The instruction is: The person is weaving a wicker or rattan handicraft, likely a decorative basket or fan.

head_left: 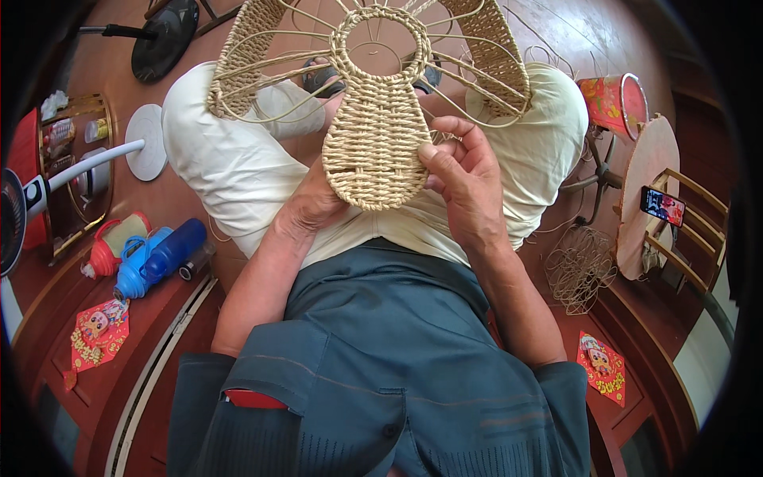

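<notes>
A woven straw-coloured wicker piece [377,131] lies over my lap, with a rounded paddle-shaped end toward me and a round ring above it. Wire spokes fan out from the ring to a curved woven band [250,60] at its far side. My left hand [319,195] grips the paddle's left edge from beneath, its fingers mostly hidden behind the weave. At the right edge, my right hand [465,171] has its thumb on the weave and its other fingers curled; a thin strand shows near them.
To the left are a blue bottle [176,248], a light-blue flask [143,262], a red jug [111,246] and a fan [14,215]. On the right stand a red bucket [616,105], a round wooden board [648,179] with a phone [663,206], and a tangle of cord [580,269].
</notes>
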`<state>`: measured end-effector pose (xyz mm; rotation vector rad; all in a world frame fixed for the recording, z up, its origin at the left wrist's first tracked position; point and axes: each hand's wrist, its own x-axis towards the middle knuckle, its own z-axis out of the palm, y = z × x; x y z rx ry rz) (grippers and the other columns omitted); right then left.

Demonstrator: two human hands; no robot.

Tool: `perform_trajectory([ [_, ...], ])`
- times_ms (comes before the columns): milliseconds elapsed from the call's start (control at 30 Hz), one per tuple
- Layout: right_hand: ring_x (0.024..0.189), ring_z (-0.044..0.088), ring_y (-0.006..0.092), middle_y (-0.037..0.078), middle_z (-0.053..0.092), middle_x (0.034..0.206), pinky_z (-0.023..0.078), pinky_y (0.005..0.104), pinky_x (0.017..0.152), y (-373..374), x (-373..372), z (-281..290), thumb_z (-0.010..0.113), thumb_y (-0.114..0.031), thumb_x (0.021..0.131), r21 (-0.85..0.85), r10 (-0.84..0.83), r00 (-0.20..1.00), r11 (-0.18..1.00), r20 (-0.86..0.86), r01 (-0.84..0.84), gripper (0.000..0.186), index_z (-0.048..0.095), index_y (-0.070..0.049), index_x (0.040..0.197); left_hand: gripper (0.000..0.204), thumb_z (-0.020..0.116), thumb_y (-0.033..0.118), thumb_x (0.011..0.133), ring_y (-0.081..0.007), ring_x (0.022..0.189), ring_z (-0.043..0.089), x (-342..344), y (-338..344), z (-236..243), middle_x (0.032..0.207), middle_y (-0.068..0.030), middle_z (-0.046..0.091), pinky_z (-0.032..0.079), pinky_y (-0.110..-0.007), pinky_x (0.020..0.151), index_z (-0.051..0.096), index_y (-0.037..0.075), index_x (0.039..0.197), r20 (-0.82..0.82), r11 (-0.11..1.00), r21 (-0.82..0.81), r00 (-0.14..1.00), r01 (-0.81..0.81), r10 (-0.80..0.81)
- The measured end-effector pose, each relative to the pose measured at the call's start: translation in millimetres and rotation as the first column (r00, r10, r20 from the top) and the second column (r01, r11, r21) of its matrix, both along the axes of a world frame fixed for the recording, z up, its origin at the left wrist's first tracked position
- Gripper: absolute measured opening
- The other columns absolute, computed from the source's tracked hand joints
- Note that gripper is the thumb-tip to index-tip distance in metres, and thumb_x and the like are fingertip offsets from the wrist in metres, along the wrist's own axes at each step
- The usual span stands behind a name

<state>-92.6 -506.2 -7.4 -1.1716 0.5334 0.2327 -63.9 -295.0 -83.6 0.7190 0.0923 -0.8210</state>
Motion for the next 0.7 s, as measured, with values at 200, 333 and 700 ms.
perform_trajectory([
  [200,0.086,0.063,0.0047,-0.002,0.065,0.094,0.054,0.0216,0.074,0,2,1,0.075,-0.015,0.101,0.04,-0.033,0.997,0.999,-0.07,0.035,0.042,0.056,-0.003,0.136,0.067,0.08,0.017,0.097,-0.0263,0.129,0.066,2,0,-1,0.147,-0.0164,0.061,0.058,-0.042,0.108,0.047,-0.002,0.153,0.062,1.0,0.002,0.998,-0.003,0.003],
  [333,0.084,0.06,0.0033,-0.004,0.064,0.09,0.051,0.0204,0.072,4,5,-8,0.074,-0.019,0.104,0.014,-0.018,1.0,1.0,0.011,0.018,0.039,0.057,-0.003,0.136,0.068,0.081,0.016,0.097,-0.0247,0.128,0.065,1,1,-1,0.146,-0.0155,0.062,0.058,-0.041,0.109,0.047,-0.001,0.153,0.109,1.0,0.013,0.994,-0.012,0.01],
  [700,0.084,0.063,0.0057,0.0,0.066,0.1,0.056,0.0233,0.077,-2,-6,-6,0.065,-0.021,0.108,-0.017,-0.02,0.999,1.0,-0.036,0.019,0.037,0.055,-0.001,0.139,0.064,0.081,0.018,0.096,-0.0223,0.124,0.067,1,-3,8,0.142,-0.0132,0.065,0.06,-0.039,0.105,0.052,-0.001,0.15,0.109,0.999,0.034,0.993,-0.037,0.033],
])
